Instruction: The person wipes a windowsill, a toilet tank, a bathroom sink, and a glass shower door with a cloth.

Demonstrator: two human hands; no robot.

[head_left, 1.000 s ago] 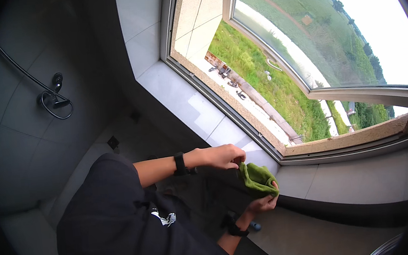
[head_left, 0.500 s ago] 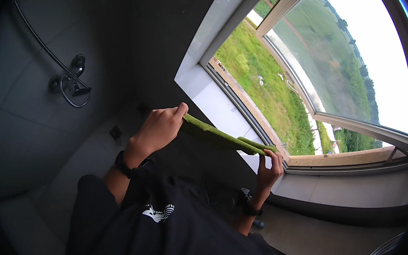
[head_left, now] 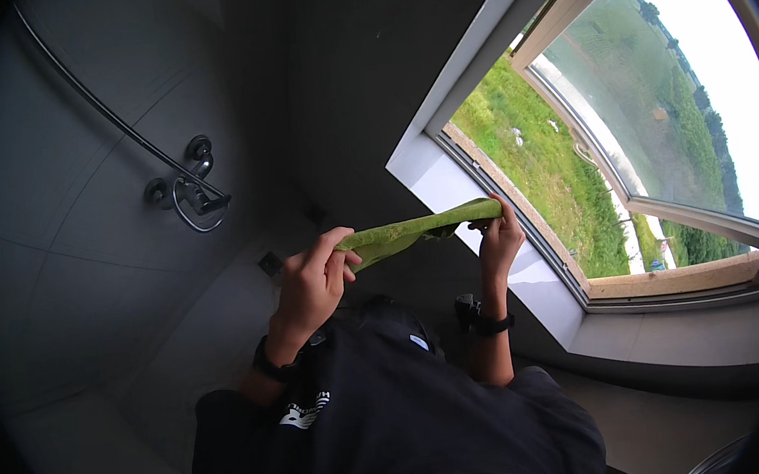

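A green cloth [head_left: 415,231] is stretched between my two hands in front of my chest, folded over and hanging a little below its top edge. My left hand [head_left: 312,280] pinches its left end, with the thumb on top and fingers curled beneath. Its right end is gripped by my right hand [head_left: 500,236], raised beside the window ledge. A dark, ragged patch shows on the cloth's underside near the right hand. Dark bands circle both my wrists.
An open window [head_left: 651,110] stands at the right, its pale sill [head_left: 447,180] close to my right hand. On the dark tiled wall at the left are a shower mixer tap [head_left: 196,186] and its hose [head_left: 81,83]. A small dark square [head_left: 271,264] lies beyond my left hand.
My right hand has risen, bringing the cloth from a downward slant to nearly level. More of its face now shows. The view has shifted, with tap and window appearing farther right.
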